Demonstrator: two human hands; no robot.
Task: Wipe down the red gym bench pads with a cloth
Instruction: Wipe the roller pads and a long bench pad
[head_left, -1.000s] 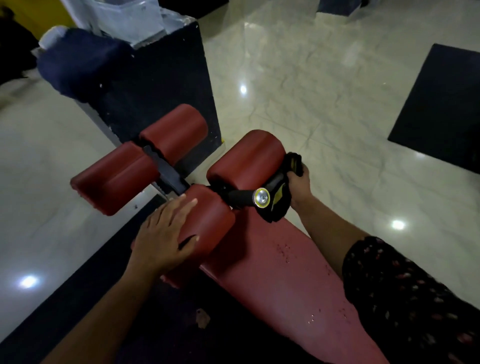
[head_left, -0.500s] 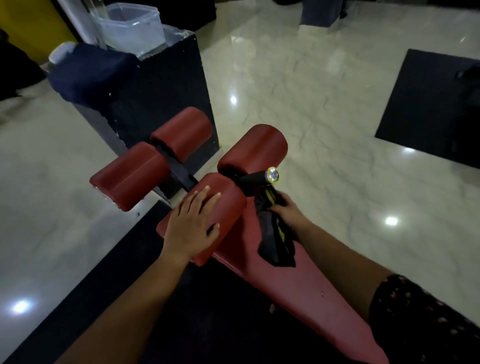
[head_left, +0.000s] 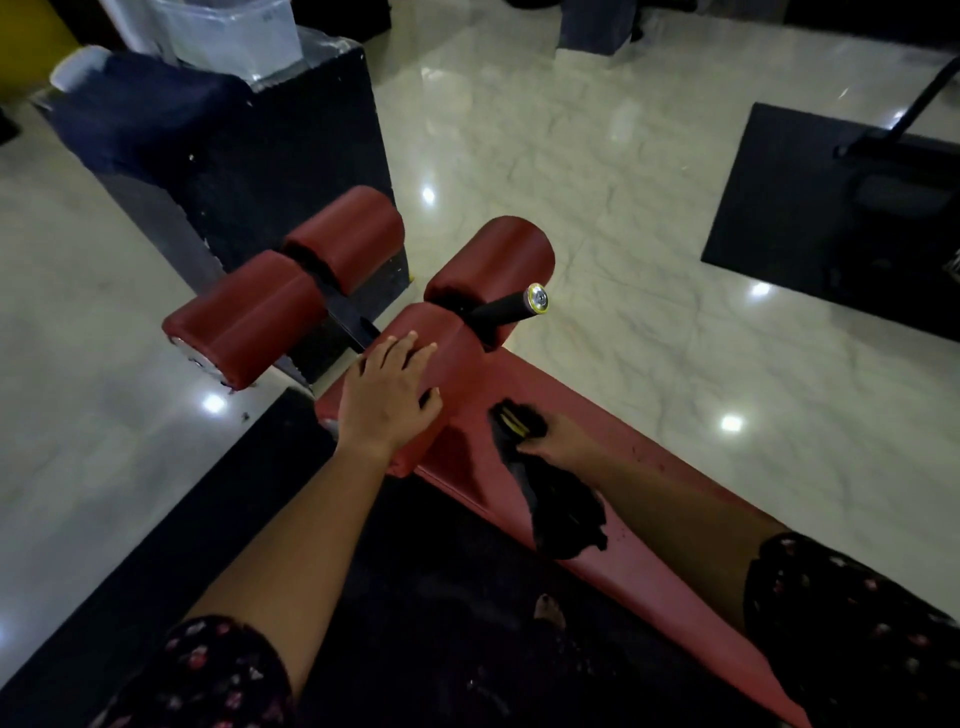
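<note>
at five o'clock from the near rollers, on the long pad, what is the right hand doing? — one

it grasps a black cloth in curled fingers. the cloth lies on the pad's upper end, its tail trailing toward six o'clock. the left hand lies flat, fingers straight, on the near-left roller, holding nothing. — two

how would you wipe well from there? — one

i'd spread the cloth flatter under the palm so more of it touches, then draw long overlapping strokes down the pad toward five o'clock, where small marks show. press evenly. the left hand looks well placed to steady the bench. mind the black handle at twelve o'clock of the cloth. — two

count things for me. — one

one long pad. four rollers: the near-left, the near-right roller at one o'clock of it, then the far-left roller and far-right roller at ten o'clock. one cloth in use, two hands, one handle showing, one dark box at eleven o'clock. — two
</note>
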